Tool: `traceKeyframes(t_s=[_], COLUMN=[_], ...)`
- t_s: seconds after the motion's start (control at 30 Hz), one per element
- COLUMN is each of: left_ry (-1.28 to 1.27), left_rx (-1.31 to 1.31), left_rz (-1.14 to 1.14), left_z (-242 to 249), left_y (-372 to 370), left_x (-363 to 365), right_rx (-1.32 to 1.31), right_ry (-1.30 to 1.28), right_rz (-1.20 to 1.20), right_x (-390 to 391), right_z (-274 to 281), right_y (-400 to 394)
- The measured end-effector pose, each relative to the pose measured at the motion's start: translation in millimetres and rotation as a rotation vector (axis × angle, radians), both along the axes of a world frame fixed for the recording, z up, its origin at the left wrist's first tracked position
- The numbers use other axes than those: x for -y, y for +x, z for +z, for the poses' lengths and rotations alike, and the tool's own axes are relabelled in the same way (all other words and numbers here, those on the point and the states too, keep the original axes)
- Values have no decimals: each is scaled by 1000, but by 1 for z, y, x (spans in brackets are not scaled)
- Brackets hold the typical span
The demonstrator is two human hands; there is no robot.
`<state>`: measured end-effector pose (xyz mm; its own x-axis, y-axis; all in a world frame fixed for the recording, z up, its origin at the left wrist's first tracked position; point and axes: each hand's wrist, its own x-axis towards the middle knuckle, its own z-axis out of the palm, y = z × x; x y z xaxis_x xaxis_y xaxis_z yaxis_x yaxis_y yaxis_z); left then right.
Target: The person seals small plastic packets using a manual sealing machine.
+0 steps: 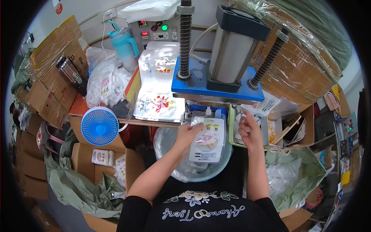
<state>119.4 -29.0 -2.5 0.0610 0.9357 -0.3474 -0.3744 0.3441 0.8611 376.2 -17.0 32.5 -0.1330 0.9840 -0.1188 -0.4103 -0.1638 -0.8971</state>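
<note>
My left hand (189, 135) grips the upper left edge of a white printed pouch (208, 144) with a spout at its top. The pouch hangs over a round translucent basin (174, 162) lined with plastic, where more pouches lie. My right hand (250, 130) is raised over the green-rimmed tray (231, 127) of small white pieces, its fingers curled; whatever they hold, if anything, is too small to make out. Just beyond the pouch stands the press with its blue plate (216, 81).
A stack of flat printed pouches (160, 104) lies left of the press. A blue fan (99, 126) sits at the table's front left, near a turquoise tumbler (123, 46). Open cardboard boxes (83, 158) flank the basin. A box of papers (305, 133) stands right.
</note>
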Motion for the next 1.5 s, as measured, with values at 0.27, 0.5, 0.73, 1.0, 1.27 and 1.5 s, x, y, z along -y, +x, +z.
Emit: traceKeyframes(t_s=[0.27,0.5,0.73,1.0,1.27,1.5], left_ry=[1,801,841,513,460,259], left_rx=[19,-1513,-1336,-664,-540,-348], left_rz=[-13,159,317,6,-191,-310], left_z=[-14,-1,14,34,-6,-15], left_y=[-6,-94,-123,-64,-37,-25], left_x=[-22,-5,-6,51,70,43], right_rx=[-697,-344,226,682,738,386], right_ry=[-297,-66,4,365,299,175], right_rz=[-227,-6,-139,53,384,287], right_x=[3,2,11,38,41,30], right_z=[-13,-36,-12,41,24,7], right_y=[6,22,-3,-53,-77,-67])
